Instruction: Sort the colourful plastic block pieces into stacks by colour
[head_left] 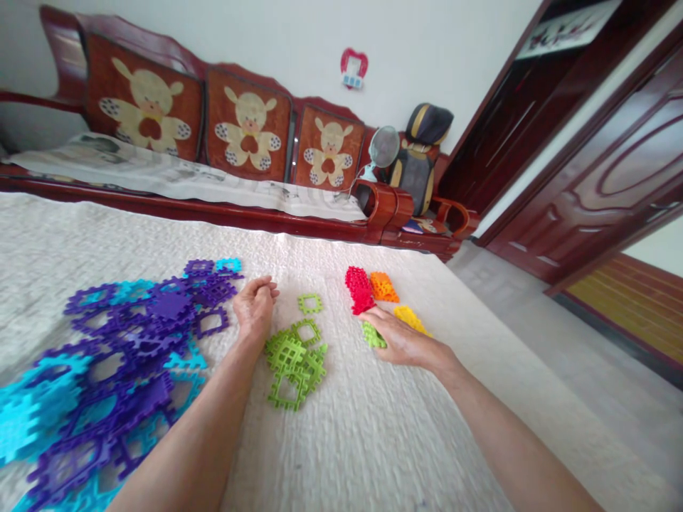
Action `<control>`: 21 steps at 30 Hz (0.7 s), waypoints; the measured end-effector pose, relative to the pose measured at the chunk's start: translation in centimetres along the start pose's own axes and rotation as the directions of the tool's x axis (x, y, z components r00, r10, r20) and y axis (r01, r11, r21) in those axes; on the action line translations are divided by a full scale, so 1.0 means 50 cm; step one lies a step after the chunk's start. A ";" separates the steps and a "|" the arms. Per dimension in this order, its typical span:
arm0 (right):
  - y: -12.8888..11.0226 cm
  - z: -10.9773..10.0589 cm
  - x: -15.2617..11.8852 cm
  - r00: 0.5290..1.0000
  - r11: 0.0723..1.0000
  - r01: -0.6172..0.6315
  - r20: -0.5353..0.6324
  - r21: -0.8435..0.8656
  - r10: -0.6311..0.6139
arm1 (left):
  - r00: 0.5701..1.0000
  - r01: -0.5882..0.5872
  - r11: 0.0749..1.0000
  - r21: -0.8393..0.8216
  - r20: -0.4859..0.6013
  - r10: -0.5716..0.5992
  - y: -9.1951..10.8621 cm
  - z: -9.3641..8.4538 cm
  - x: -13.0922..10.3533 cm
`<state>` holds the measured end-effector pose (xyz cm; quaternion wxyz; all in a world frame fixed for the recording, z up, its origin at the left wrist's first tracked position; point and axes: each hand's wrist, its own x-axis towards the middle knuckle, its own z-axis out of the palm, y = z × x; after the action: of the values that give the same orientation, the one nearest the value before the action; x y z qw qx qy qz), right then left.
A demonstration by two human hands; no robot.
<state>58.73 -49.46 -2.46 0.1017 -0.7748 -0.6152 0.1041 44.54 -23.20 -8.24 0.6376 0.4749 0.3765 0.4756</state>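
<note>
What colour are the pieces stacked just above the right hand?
Red stack, clearest in the head view, near the right hand.

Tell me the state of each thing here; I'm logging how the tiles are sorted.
left hand: loosely curled, empty, beside the purple tiles
right hand: palm down on a green tile
green tiles: loose pile
purple and blue tiles: sprawling heap
red stack: stacked
orange stack: stacked
yellow stack: partly hidden
</note>
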 end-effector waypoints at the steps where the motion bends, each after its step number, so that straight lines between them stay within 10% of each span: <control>1: 0.002 0.003 0.002 1.000 1.000 -0.007 0.007 -0.006 0.007 | 1.000 0.001 1.000 0.008 -0.001 -0.001 0.000 0.000 0.000; 12: -0.046 -0.035 -0.004 0.987 0.999 0.042 -0.154 -0.017 -0.044 | 1.000 0.003 1.000 -0.023 -0.001 -0.003 -0.004 -0.002 0.000; 21: -0.118 0.030 0.228 0.996 0.999 0.046 -0.078 0.028 -0.043 | 0.994 -0.023 0.995 0.100 0.108 0.012 -0.016 -0.006 0.011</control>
<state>55.33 -36.98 -2.63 0.1393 -0.7628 -0.6262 0.0811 44.62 -22.69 -9.12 0.6277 0.5349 0.3611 0.4352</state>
